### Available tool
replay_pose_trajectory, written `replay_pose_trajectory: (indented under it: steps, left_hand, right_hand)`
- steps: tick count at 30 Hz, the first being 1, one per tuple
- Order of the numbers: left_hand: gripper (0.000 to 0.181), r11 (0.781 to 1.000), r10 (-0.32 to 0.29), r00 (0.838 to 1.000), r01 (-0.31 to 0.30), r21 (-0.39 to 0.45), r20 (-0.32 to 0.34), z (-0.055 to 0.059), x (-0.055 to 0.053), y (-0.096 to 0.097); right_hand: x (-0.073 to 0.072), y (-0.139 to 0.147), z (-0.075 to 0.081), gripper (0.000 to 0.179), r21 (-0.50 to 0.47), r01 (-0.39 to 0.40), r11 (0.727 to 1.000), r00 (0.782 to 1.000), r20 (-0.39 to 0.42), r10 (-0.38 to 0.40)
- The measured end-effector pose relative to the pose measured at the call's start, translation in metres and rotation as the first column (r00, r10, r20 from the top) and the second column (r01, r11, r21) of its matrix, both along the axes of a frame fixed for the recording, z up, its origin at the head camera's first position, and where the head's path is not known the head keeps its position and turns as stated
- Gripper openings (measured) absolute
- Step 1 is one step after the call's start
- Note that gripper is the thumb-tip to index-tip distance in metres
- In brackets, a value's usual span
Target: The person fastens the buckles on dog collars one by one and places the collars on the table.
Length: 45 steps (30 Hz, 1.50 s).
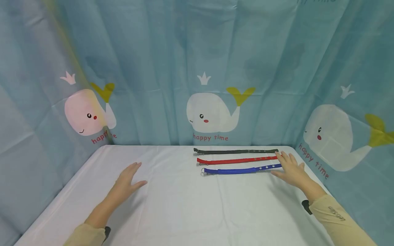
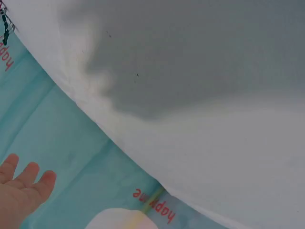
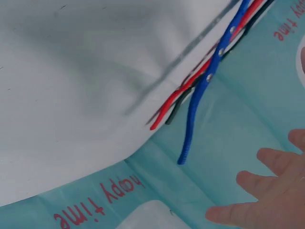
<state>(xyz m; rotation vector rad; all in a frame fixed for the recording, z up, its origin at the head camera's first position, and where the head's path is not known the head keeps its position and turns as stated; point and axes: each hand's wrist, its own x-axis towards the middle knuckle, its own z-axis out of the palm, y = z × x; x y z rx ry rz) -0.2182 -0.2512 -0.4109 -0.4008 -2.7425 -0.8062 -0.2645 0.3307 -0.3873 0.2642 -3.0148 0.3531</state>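
Three narrow collars lie side by side, running left to right near the back of the table in the head view: a dark green collar [image 1: 227,152] farthest back, a red collar [image 1: 229,161] in the middle, and a blue collar [image 1: 237,171] in front. The blue one has a metal ring at its left end and eyelets toward its right. My right hand [image 1: 292,172] hovers at their right ends with fingers spread, covering the blue tip in the head view. Holding nothing, my left hand [image 1: 124,182] is over the left part of the table, thumb apart from the fingers.
The table [image 1: 184,205] has a white cover. Behind and along both sides hangs a blue curtain [image 1: 147,68] printed with whales and lettering, close to the table's edges. Both hands cast shadows on the white cover.
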Motion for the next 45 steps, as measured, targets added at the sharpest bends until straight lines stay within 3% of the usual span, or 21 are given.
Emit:
replay_pose_trajectory:
  steps: [5,10,14,21,30,33,35,38,45]
  left_hand:
    - [0.066,0.998,-0.040,0.999,0.039,0.055,0.012,-0.006,-0.005,0.007]
    - [0.067,0.993,-0.049,0.994,0.039,0.108,0.093,-0.009,-0.007,0.016]
    - [0.067,0.986,-0.056,0.987,0.031,0.165,0.154,-0.007,-0.008,0.026]
    - [0.063,0.952,-0.081,0.977,0.016,0.305,0.200,-0.008,-0.016,0.051]
    - [0.060,0.907,-0.134,0.950,0.003,0.422,0.282,-0.016,-0.022,0.076]
    - [0.058,0.881,-0.153,0.937,-0.015,0.473,0.313,-0.016,-0.024,0.083]
    - [0.058,0.867,-0.148,0.926,-0.049,0.497,0.348,-0.017,-0.026,0.089]
    - [0.057,0.844,-0.130,0.900,-0.120,0.523,0.417,-0.018,-0.028,0.100]
    - [0.056,0.796,-0.101,0.861,-0.231,0.560,0.499,-0.026,-0.038,0.126]
  right_hand:
    - [-0.002,0.007,-0.007,0.087,-0.082,0.024,0.996,0.999,-0.030,-0.026]
    - [-0.007,0.015,-0.013,0.089,-0.230,0.030,0.973,0.998,-0.042,-0.041]
    - [-0.010,0.020,-0.017,0.092,-0.320,0.064,0.945,0.998,0.012,-0.064]
    - [-0.014,0.031,-0.021,0.104,-0.488,0.228,0.842,0.967,0.216,-0.136]
    - [-0.011,0.038,-0.026,0.101,-0.590,0.330,0.737,0.943,0.247,-0.225]
    - [-0.011,0.038,-0.026,0.101,-0.630,0.372,0.682,0.927,0.287,-0.241]
    - [-0.011,0.038,-0.027,0.099,-0.666,0.404,0.627,0.914,0.328,-0.240]
    - [-0.012,0.039,-0.028,0.093,-0.741,0.443,0.505,0.895,0.397,-0.202]
    - [-0.017,0.038,-0.035,0.079,-0.862,0.502,0.069,0.864,0.497,-0.074]
